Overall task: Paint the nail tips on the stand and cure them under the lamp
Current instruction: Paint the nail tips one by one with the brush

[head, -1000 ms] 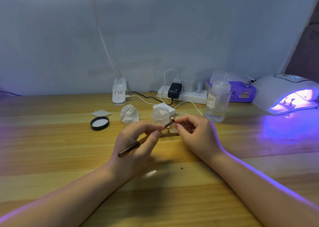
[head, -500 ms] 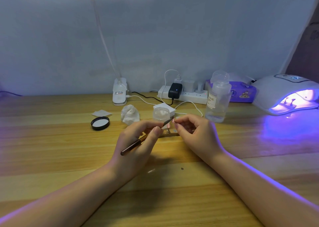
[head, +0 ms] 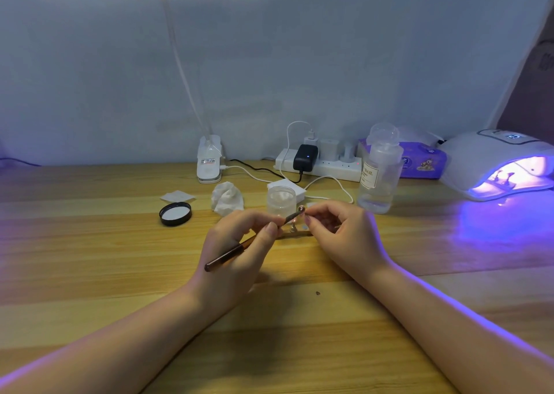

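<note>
My left hand [head: 239, 243] grips a thin brown brush [head: 236, 251] like a pen, its tip against a small nail tip [head: 301, 209] in the middle of the wooden table. My right hand [head: 341, 231] pinches that nail tip's holder between thumb and forefinger. Below the fingers lies the gold nail stand [head: 292, 234], mostly hidden by both hands. The white curing lamp [head: 497, 163] stands at the far right, glowing violet, with another stand inside.
A small open jar [head: 280, 199] sits just behind my hands, its black lid [head: 175, 213] to the left near a crumpled tissue [head: 226, 198]. A clear bottle [head: 379, 172], power strip [head: 320, 164] with cables and a purple wipes pack [head: 422, 160] line the back.
Both hands stay in place; the brush's rear end has swung only slightly as its tip works on the nail tip.
</note>
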